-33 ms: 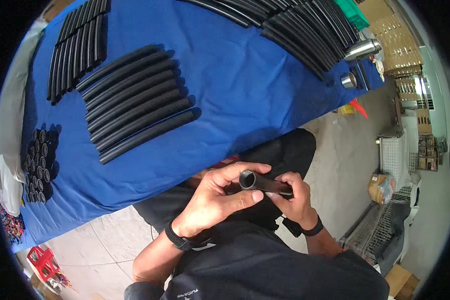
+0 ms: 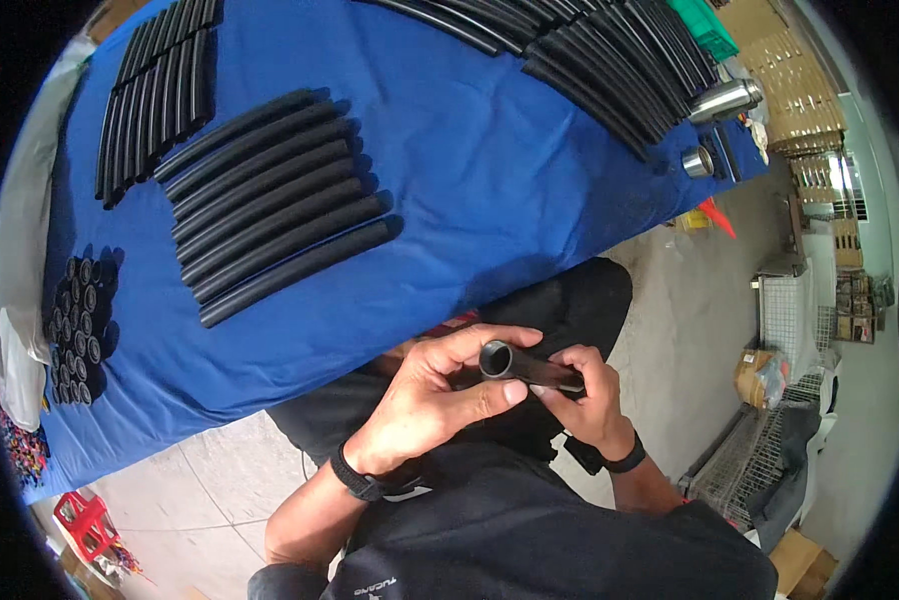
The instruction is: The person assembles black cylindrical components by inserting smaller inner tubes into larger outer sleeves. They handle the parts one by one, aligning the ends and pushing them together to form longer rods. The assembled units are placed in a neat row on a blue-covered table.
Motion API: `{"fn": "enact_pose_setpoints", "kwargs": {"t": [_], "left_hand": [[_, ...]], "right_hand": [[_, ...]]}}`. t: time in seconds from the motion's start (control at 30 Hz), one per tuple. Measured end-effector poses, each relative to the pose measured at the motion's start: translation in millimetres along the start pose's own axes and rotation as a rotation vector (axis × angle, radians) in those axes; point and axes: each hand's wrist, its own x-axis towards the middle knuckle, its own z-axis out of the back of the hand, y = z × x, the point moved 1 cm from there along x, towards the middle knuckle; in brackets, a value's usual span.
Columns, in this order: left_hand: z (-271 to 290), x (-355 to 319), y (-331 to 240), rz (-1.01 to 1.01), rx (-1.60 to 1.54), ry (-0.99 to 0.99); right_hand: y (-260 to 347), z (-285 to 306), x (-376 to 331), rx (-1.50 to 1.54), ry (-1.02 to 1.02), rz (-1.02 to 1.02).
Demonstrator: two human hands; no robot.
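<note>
A short black tube (image 2: 530, 369) is held over my lap, its open end tilted up toward me. My left hand (image 2: 435, 390) grips it near the open end, thumb below the rim and fingers along the far side. Farther along the tube, my right hand (image 2: 592, 398) pinches it between thumb and fingers. Beyond my hands, a row of several black tubes (image 2: 270, 205) lies side by side on the blue cloth (image 2: 450, 170) covering the table. At the table's left, a cluster of short round black pieces (image 2: 75, 330) stands on end.
More black tubes lie in stacks at the far left (image 2: 160, 100) and far right (image 2: 620, 70). A steel flask (image 2: 725, 100) and metal cup (image 2: 698, 161) stand near the right edge, by a green bin (image 2: 705, 28). A red stool (image 2: 87, 525) is on the floor, lower left.
</note>
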Motion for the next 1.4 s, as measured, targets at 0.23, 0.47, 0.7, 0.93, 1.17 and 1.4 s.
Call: {"fn": "enact_pose_setpoints", "kwargs": {"t": [0.23, 0.47, 0.7, 0.93, 1.17, 1.4], "left_hand": [[-10.6, 2.5, -6.4, -0.157, 0.167, 0.106], [-3.7, 3.1, -7.9, -0.105, 0.011, -0.061], [-5.0, 16.0, 10.8, 0.023, -0.025, -0.102], [-7.4, 23.6, 15.6, -0.235, 0.025, -0.063], [-13.6, 22.7, 15.5, -0.19, 0.045, 0.011], [-11.8, 23.1, 24.6, -0.343, 0.107, 0.07]], "right_hand": [[31.9, 1.8, 22.7, -0.084, 0.073, 0.143], [33.0, 27.3, 35.6, 0.487, -0.181, -0.144], [17.2, 0.3, 47.5, 1.835, -0.296, -0.494], [24.1, -8.1, 22.2, 1.256, 0.049, -0.69], [23.9, 5.4, 42.5, -0.041, -0.065, 0.078], [-5.7, -17.4, 27.0, 0.202, 0.013, -0.095]]}}
